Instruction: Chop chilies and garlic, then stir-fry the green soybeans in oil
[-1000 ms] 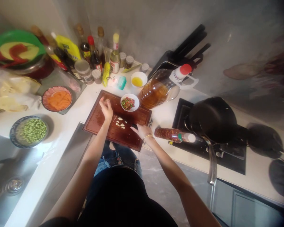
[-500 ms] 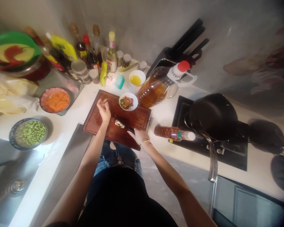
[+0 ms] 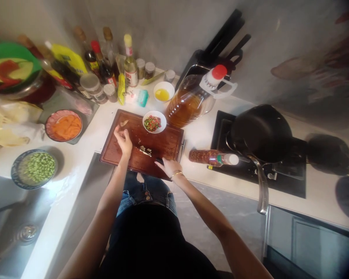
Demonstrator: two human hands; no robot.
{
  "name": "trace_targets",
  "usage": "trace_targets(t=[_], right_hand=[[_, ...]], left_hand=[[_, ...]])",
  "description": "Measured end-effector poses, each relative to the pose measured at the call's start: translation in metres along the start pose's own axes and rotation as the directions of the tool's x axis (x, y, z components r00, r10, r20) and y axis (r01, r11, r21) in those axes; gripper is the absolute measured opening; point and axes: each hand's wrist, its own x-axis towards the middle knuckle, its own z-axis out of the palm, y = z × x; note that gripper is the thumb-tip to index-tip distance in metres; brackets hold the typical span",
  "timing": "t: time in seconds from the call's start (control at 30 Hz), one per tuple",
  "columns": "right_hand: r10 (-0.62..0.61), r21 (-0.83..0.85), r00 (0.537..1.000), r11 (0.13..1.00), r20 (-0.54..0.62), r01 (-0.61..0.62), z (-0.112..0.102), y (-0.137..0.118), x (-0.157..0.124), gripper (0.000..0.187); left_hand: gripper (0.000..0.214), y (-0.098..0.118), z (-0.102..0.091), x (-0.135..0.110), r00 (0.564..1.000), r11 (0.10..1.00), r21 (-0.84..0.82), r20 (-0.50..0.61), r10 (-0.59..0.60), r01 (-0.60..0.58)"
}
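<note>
My right hand (image 3: 172,167) is wrapped round the black handle of a knife (image 3: 159,160) at the front right of the wooden cutting board (image 3: 165,145). The knife's blade is hard to make out against the dark wood. Small whitish pieces that look like garlic (image 3: 145,150) lie on the board just left of the handle. Over the board's left side is my left hand (image 3: 123,142), its fingers curved and apart. Just beyond its fingertips a small pale brown scrap (image 3: 123,123) rests on the wood. A white bowl of chopped red and green chilli (image 3: 152,123) stands at the board's back edge.
A large oil jug (image 3: 189,102) stands behind the board. To the right a bottle of red flakes (image 3: 209,157) lies by the stove, which holds a black pan (image 3: 261,131). Bowls of green beans (image 3: 37,167) and orange slices (image 3: 65,126) stand left, near the sink (image 3: 6,224).
My left hand has shifted slightly toward me, and the pale brown scrap that was at its fingertips now lies apart from them on the board. My right hand stays on the knife. The view has tilted slightly.
</note>
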Motion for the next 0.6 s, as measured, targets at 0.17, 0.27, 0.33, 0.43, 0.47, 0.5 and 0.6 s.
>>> trace_targets(t=[0.17,0.27,0.33,0.43,0.47,0.5,0.6], right_hand=[[0.033,-0.006,0.999,0.999,-0.021,-0.033,0.017,0.002,0.009,0.063],[0.0,-0.014,0.999,1.0,-0.042,0.0,0.009,0.005,0.004,0.064],[-0.023,-0.036,0.998,0.999,-0.053,0.021,-0.003,0.007,0.001,0.066],[-0.041,-0.064,0.999,0.997,-0.027,0.039,-0.021,0.011,0.001,0.067],[-0.047,-0.068,0.999,0.997,-0.016,0.046,-0.025,0.013,0.003,0.067],[-0.053,-0.071,0.999,0.996,-0.009,0.052,-0.029,0.014,0.004,0.067],[-0.065,-0.077,0.998,0.995,0.006,0.065,-0.035,0.014,0.007,0.067]], left_hand=[[0.042,0.001,0.002,-0.008,0.998,1.0,0.002,0.048,0.029,-0.029],[0.042,0.002,0.0,-0.005,1.0,1.0,-0.004,0.004,0.019,-0.019],[0.044,0.001,0.0,-0.002,0.999,1.0,-0.02,-0.032,0.01,-0.01],[0.042,-0.001,0.004,0.002,0.999,0.999,-0.04,-0.05,-0.002,0.0],[0.041,-0.003,0.006,0.002,0.999,0.999,-0.043,-0.046,-0.005,0.003],[0.039,-0.004,0.008,0.002,0.999,0.999,-0.045,-0.043,-0.007,0.005],[0.035,-0.006,0.013,0.001,0.999,0.999,-0.046,-0.042,-0.006,0.004]])
